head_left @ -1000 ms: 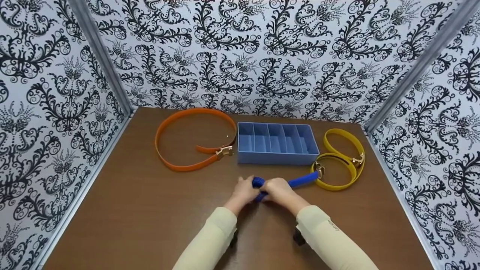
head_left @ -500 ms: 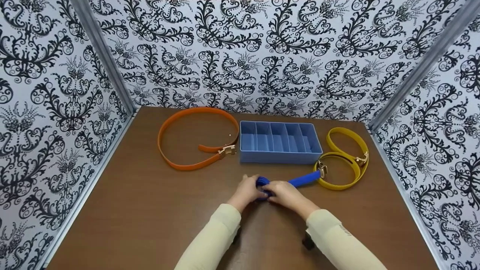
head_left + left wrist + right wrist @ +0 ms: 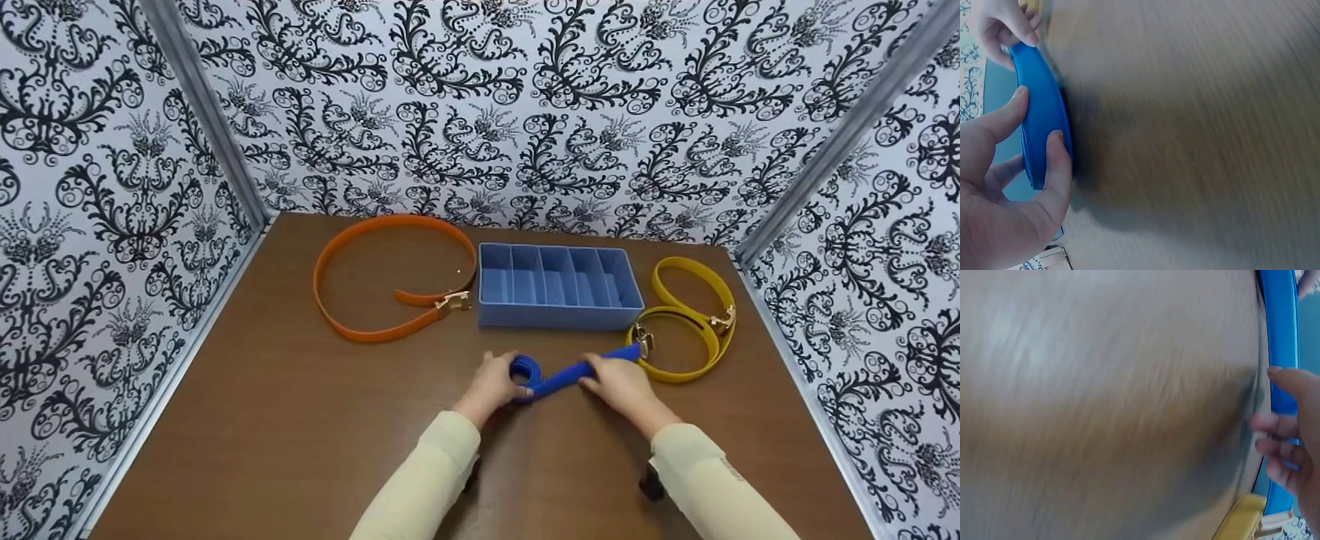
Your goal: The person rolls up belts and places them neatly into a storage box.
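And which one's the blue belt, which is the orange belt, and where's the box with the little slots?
Blue belt [image 3: 559,380]: head view, on the uncoiled stretch beside its coil.
Orange belt [image 3: 397,220]: head view, on the far side of its loop.
Slotted box [image 3: 559,316]: head view, on its front wall.

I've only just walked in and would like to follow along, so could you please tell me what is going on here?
A person is handling a partly rolled blue belt over a brown table. The left hand grips the coiled part, while the right hand holds the unrolled strap nearer the buckle. That buckle overlaps the looped yellow belt in the head view. An orange belt lies in a wide loop left of the blue divided tray.
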Demonstrator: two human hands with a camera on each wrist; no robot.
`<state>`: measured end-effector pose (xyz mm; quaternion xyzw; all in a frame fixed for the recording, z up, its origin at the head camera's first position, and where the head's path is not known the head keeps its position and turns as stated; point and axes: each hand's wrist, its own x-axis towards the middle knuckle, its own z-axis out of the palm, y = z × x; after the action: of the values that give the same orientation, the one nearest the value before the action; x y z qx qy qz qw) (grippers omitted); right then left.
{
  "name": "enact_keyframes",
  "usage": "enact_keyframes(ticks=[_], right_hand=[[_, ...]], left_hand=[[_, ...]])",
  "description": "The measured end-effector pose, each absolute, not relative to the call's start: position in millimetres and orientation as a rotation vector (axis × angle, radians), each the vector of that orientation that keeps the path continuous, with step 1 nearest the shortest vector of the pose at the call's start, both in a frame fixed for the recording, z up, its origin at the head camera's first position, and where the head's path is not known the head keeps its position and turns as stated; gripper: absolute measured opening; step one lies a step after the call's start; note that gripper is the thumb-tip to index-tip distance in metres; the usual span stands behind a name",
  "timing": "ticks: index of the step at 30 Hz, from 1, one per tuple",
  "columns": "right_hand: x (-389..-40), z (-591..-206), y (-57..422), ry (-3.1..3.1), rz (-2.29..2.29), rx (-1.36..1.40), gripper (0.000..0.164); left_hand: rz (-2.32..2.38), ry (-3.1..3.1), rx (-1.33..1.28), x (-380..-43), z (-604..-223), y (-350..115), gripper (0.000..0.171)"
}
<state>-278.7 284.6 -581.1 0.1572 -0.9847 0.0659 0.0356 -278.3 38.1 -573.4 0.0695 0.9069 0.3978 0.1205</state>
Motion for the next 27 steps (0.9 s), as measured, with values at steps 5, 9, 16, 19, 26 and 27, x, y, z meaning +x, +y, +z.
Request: enact_keyframes(ticks=[5,9,16,19,26,27], right_hand=[[-280.8,-573.0,300.7,-3.125,0.133,0.205,0.063],[-280.4,-568.1,309.1,-3.167,0.142,0.030,0.086],[-277.9,-570.3,309.0,-3.114,0.136,-0.039,0.096],[-275.8,-571.5,305.7,-3.093,0.150,-0.070,0.096],[-272.0,-572.2,299.2,-3.054,0.182,-0.132,0.099],[-271.7,-572.5,298.3,-3.041,0.194,-0.140,0.099]], left_hand=[[1.170,2.642,0.213,-277.0,-573.0,38.7,0.074],[1.173,2.639,0.224,-276.2,-572.8,39.9,0.073],[1.196,2.654,0.223,-278.3,-574.7,40.6,0.072],[1.200,2.655,0.221,-278.5,-575.6,39.9,0.072],[1.231,2.638,0.207,-278.1,-577.9,37.9,0.072],[1.235,2.638,0.209,-278.1,-578.0,37.3,0.071]])
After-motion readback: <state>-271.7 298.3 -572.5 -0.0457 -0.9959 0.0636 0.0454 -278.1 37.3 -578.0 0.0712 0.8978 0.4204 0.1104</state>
